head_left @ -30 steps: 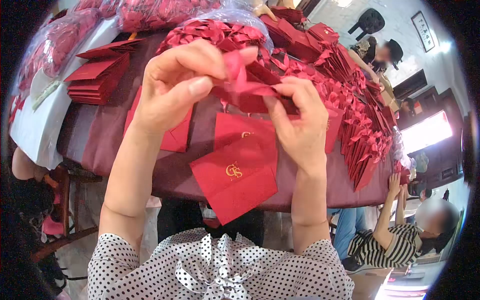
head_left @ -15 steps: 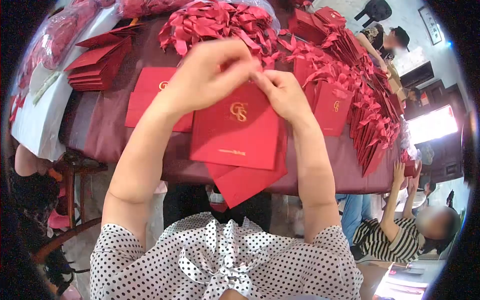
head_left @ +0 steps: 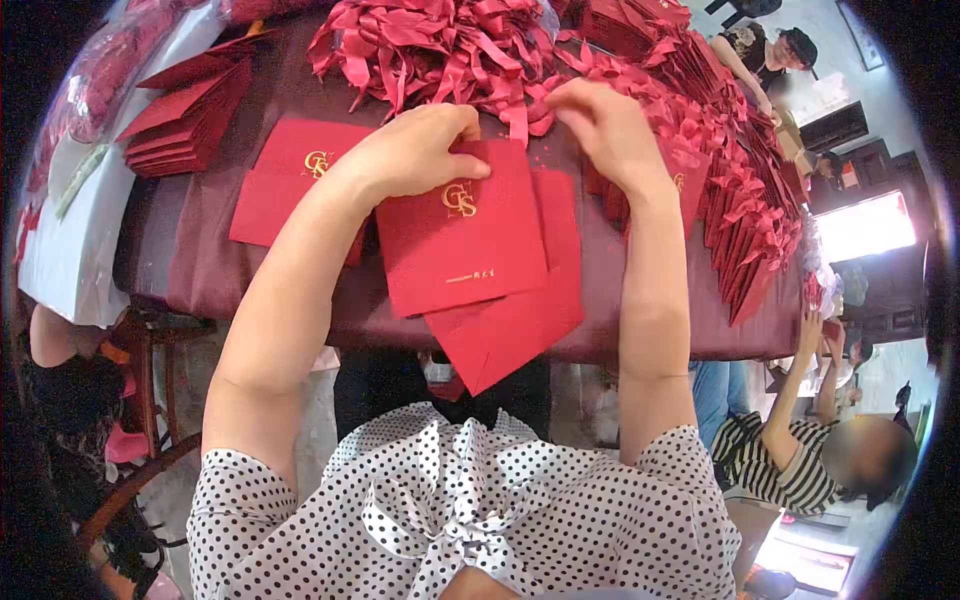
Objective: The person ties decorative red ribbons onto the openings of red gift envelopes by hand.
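A red card with gold lettering (head_left: 460, 240) lies in front of me on top of other red cards (head_left: 510, 325) that jut past the table edge. My left hand (head_left: 425, 150) grips its top edge, thumb on the front and fingers folded. Up and to the right, my right hand (head_left: 610, 130) is raised off the card beside the heap of red ribbons (head_left: 440, 50). Its thumb and forefinger come close together near a ribbon end; whether they pinch a ribbon is too blurred to tell.
Another gold-lettered card (head_left: 290, 180) lies left, with folded red cards (head_left: 190, 115) beyond. Ribboned cards (head_left: 735, 230) are stacked along the right side of the tablecloth (head_left: 400, 340). A person in stripes (head_left: 780, 460) is at lower right, another person (head_left: 755, 60) at upper right.
My right hand has left the card's top edge and moved up and right toward the ribbons. My left hand has come down onto the card's top. The view has shifted slightly.
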Available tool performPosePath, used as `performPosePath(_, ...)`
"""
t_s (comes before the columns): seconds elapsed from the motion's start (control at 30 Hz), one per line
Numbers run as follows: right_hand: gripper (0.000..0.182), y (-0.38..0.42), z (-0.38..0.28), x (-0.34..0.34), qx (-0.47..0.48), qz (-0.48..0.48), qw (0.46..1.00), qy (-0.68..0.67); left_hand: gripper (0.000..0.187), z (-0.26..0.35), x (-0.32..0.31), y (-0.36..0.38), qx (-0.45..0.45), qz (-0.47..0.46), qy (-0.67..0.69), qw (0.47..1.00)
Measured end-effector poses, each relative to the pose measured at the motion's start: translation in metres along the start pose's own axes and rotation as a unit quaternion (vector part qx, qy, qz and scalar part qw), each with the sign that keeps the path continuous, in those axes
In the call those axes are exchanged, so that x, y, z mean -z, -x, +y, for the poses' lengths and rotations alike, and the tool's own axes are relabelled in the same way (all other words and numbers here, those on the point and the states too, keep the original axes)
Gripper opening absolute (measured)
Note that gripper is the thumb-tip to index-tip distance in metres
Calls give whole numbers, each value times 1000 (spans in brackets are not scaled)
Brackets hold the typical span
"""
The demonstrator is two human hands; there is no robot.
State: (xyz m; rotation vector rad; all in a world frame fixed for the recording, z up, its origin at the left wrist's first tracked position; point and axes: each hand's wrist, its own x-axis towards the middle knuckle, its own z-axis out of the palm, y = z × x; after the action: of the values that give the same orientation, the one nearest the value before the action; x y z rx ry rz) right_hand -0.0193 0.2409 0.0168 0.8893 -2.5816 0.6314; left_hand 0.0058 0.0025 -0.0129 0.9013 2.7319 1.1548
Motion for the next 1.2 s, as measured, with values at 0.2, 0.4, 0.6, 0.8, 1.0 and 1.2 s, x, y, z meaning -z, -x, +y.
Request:
performPosePath(0.2, 26, -6, 3, -29, 114, -178, 973, 89, 25, -17, 5, -5, 18, 3, 81, 997)
performPosePath(0.4, 17, -8, 14, -36, 76, -96, 992, 8, 20, -21, 13, -5, 39, 62, 96, 993)
performPosePath(0.6, 22, 10, 15, -40, 110, -134, 985, -15, 13, -30, 23, -4, -2, 46, 136, 990)
performPosePath(0.8, 15, 13, 18, -46, 4, -32, 999, 34, 12, -22, 13, -7, 35, 12, 203, 978)
performPosePath(1.0, 12, 7, -23, -1, -30, 113, 924, -365, 14, -23, 9, -8, 61, -4, 234, 970)
performPosePath(1.2, 18, 17, -50, -25, -37, -20, 985, -168, 12, -27, 7, -9, 55, -27, 240, 969)
